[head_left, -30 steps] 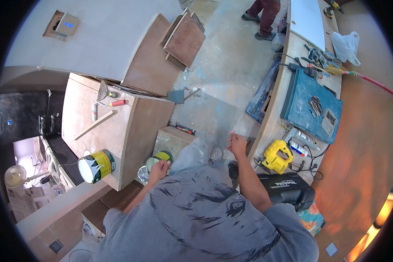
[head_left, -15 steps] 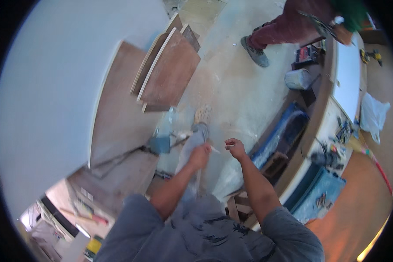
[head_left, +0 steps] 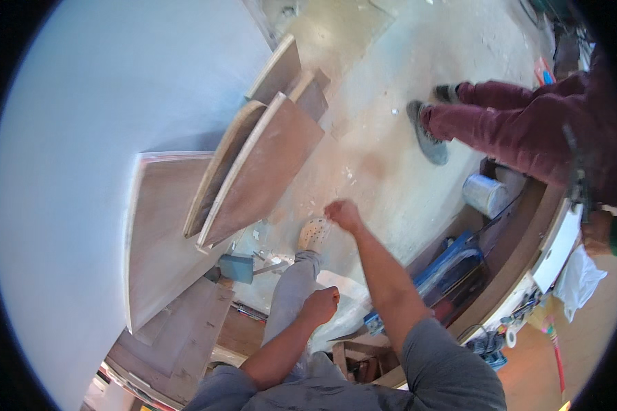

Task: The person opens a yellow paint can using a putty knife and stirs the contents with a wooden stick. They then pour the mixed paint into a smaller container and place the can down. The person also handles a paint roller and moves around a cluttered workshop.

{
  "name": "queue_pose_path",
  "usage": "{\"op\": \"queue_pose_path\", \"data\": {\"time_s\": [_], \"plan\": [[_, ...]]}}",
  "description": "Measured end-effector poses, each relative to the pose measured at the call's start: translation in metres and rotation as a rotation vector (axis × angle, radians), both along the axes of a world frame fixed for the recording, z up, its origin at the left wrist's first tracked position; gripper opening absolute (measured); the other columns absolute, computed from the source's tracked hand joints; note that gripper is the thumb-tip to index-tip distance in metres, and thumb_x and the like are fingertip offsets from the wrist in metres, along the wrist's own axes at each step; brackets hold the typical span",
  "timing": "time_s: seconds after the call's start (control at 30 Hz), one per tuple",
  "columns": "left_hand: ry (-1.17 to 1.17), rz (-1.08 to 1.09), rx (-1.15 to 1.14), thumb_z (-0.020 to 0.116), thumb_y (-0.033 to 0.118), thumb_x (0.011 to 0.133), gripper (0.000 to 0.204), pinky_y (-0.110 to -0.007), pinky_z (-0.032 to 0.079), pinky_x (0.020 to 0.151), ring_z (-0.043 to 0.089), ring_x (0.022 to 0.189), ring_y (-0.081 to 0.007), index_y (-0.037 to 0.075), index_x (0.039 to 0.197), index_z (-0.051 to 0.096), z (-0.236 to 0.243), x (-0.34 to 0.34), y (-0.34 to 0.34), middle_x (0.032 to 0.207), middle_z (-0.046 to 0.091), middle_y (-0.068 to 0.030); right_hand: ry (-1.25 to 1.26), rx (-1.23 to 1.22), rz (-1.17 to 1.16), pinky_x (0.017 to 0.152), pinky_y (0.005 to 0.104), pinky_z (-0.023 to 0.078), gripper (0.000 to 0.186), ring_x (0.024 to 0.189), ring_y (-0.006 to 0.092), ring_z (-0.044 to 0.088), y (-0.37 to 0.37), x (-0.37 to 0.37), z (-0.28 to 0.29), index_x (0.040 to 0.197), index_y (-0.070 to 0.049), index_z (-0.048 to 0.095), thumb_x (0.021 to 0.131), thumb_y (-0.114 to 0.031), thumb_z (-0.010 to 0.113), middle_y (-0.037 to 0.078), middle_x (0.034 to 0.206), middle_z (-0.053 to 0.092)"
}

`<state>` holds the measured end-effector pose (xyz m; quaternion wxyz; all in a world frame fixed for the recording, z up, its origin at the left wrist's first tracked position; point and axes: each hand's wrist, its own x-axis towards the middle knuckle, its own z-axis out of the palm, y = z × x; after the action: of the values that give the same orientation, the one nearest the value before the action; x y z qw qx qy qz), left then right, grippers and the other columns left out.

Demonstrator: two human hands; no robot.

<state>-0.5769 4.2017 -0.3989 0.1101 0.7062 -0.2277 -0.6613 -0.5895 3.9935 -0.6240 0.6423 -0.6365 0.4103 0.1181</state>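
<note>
1. The left hand (head_left: pixel 320 301) is curled into a loose fist with nothing in it, hanging beside the person's grey trouser leg (head_left: pixel 291 294).
2. The right hand (head_left: pixel 343 214) is also closed in a loose fist and holds nothing; it swings out over the dusty floor (head_left: pixel 384 157), just right of the perforated pale shoe (head_left: pixel 313 235).
3. That shoe is the landmark. Just below and left of it, a blue-grey block (head_left: pixel 236 268) with a thin metal blade lies on the floor, near the left hand's side.
4. Left of the shoe and above it, brown wooden boards (head_left: pixel 260 171) lean in a stack against the pale wall (head_left: pixel 103 137); a larger flat panel (head_left: pixel 161 226) rests further left.
5. Below the shoe, a crumpled sheet of clear plastic (head_left: pixel 349 301) lies behind the left hand.
6. Right of the shoe, a silver metal can (head_left: pixel 485 194) stands on the floor, with no label legible.
7. Below the can, a blue case (head_left: pixel 445 264) sits against the curved edge of a table (head_left: pixel 521 253).
8. Above and right of the shoe, another person in dark red trousers (head_left: pixel 507 123) stands with a grey shoe (head_left: pixel 428 133) on the floor.
9. Far right of the shoe, a white bag (head_left: pixel 581 277) hangs past the table's edge.
</note>
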Motion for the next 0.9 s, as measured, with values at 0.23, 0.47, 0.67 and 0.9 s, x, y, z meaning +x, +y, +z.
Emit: {"op": "queue_pose_path", "data": {"time_s": [0.23,0.47,0.67,0.9], "plan": [[0.017,0.608,-0.327,0.053,0.002,0.091,0.018,-0.034,0.051,0.067,0.064,0.072,-0.0186,0.004,0.102,0.067,0.083,0.002,0.071,0.077,0.067,-0.0084,0.250,0.087,0.002,0.055,0.0279,0.053,0.021,0.058,0.0115,0.064,0.093,-0.125,0.185,0.080,0.000,0.074,0.079,-0.020,0.081,0.007,0.069,0.071],[-0.270,0.673,-0.253,0.058,0.015,0.097,0.017,-0.034,0.046,0.061,0.057,0.064,-0.0159,0.001,0.093,0.067,0.209,0.031,0.206,0.071,0.061,-0.0065,0.387,-0.160,0.089,0.069,0.0339,0.058,0.030,0.066,0.0196,0.072,0.087,-0.213,0.328,0.079,-0.004,0.076,0.086,-0.033,0.073,0.010,0.071,0.074],[-0.512,0.597,-0.123,0.055,0.033,0.097,0.037,-0.045,0.051,0.069,0.069,0.076,-0.0378,0.000,0.088,0.069,0.231,-0.005,0.320,0.080,0.067,-0.0256,0.370,-0.628,0.408,0.081,0.0472,0.055,0.048,0.091,0.0347,0.069,0.063,-0.201,0.390,0.080,-0.006,0.076,0.099,-0.043,0.052,0.017,0.091,0.073],[-0.563,0.568,-0.033,0.058,0.032,0.096,0.039,-0.044,0.047,0.060,0.063,0.061,-0.0268,-0.001,0.076,0.067,0.302,0.053,0.315,0.063,0.062,-0.0164,0.292,-0.814,0.608,0.084,0.0519,0.053,0.048,0.093,0.0411,0.066,0.022,-0.104,0.418,0.088,-0.005,0.075,0.098,-0.044,0.049,0.021,0.094,0.071]]}}
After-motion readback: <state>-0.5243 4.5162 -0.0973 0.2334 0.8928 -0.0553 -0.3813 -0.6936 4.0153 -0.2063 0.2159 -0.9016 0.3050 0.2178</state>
